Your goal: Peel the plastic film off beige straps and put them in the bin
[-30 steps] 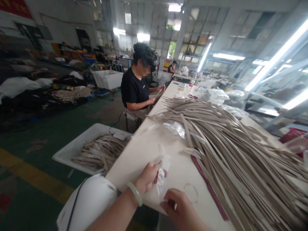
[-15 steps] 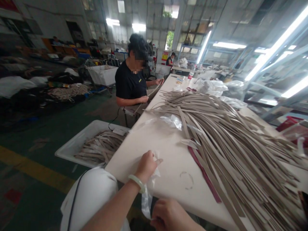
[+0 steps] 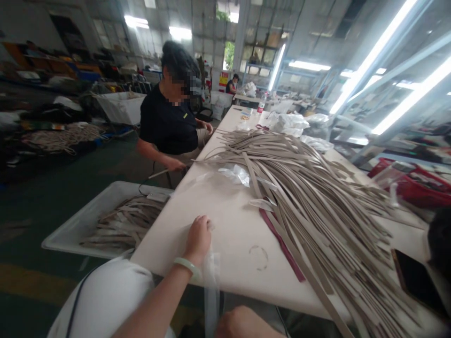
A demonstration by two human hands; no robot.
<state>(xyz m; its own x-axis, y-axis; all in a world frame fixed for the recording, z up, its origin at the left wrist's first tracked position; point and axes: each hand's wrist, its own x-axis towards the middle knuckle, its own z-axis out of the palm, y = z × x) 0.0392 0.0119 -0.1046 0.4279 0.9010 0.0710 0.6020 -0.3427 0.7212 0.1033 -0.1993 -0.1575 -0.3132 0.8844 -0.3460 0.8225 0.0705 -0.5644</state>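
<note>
My left hand (image 3: pixel 199 238), with a pale bangle (image 3: pixel 186 265) at the wrist, rests closed on the table near its front edge. From beside its fingers a clear plastic strip (image 3: pixel 212 286) runs down over the edge. My right hand (image 3: pixel 243 323) is low at the bottom of the view, closed against the strip's lower end; its fingertips are cut off by the frame. To the right lie a long heap of grey-beige flat straps (image 3: pixel 299 197) and a dark red strap (image 3: pixel 283 246).
A white tub (image 3: pixel 63 234) of cut straps stands left of the table (image 3: pixel 229 234). Beyond it a co-worker (image 3: pixel 169 117) sits at the table's left side. Crumpled plastic (image 3: pixel 235 174) lies mid-table. A phone (image 3: pixel 417 277) and a red bag (image 3: pixel 419 180) are at right.
The view has swung right, shifting everything leftward. My right hand has dropped lower, and the plastic strip hangs straighter. The co-worker's near hand has moved down and away from the table.
</note>
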